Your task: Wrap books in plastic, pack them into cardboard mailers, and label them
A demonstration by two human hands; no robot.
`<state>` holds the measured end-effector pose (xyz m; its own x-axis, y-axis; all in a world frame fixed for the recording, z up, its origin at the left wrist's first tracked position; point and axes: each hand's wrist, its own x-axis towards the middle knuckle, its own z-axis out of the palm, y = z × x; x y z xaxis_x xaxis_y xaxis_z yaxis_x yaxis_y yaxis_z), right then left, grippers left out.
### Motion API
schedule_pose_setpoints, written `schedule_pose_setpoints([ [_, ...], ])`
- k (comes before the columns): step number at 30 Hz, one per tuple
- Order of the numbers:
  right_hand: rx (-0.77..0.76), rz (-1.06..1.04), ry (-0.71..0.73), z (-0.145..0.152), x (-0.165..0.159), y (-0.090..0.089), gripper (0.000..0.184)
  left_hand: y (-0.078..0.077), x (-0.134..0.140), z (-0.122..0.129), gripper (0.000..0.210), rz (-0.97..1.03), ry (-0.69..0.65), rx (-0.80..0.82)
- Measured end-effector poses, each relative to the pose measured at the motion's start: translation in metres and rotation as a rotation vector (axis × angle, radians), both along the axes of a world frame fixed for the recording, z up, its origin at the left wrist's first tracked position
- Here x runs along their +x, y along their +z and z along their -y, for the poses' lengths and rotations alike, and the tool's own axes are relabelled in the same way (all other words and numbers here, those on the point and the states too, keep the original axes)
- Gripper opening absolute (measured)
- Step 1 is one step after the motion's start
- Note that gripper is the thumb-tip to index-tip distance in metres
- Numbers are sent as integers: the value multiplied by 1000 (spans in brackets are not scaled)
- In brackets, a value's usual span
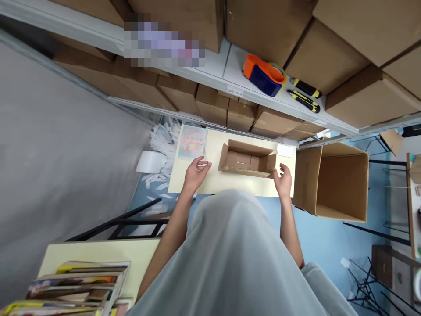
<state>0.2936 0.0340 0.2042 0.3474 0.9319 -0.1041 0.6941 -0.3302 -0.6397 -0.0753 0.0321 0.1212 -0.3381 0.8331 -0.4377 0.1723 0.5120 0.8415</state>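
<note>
My left hand [196,173] and right hand [284,181] hover open and empty beside the small open brown cardboard box [247,163]; a careless grab could crush its loose flaps.

A small brown cardboard box [249,163] sits open on a pale yellow table [217,180], its top flaps folded outward and its plain interior showing. It stands upright toward the table's far right part, its long side running left to right. The near flap lies flat along the tabletop, a pale strip running along it. The left hand [194,173], fingers loosely curled and spread, hovers just left of the box, apart from it. The right hand [283,180] is raised at the box's near right corner, fingertips beside the right flap; whether they touch it cannot be told.
</note>
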Motion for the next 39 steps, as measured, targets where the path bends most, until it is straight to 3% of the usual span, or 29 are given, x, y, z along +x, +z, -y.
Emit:
schedule_pose_setpoints([
  [6,204,43,178,-9,-74,41,46,-21,-51,3,50,-32,117,-24],
  [11,174,-39,346,-10,-146,65,39,-52,-97,-15,51,-145,117,-95],
  [16,89,-97,389,-5,-189,68,35,-82,-121,-49,58,-288,47,-162],
  [21,-15,-138,330,1,-200,71,36,-99,-120,-77,59,-433,-60,-260],
  [26,-38,-146,208,9,-194,76,37,-111,-112,-81,62,-547,-78,-342],
  [31,-35,-167,159,12,-185,73,37,-121,-115,-86,66,-536,-84,-369],
  [35,-34,-183,172,9,-184,72,37,-124,-127,-99,73,-484,-94,-483],
  [39,-34,-197,212,5,-180,73,36,-119,-123,-99,61,-543,-127,-476],
])
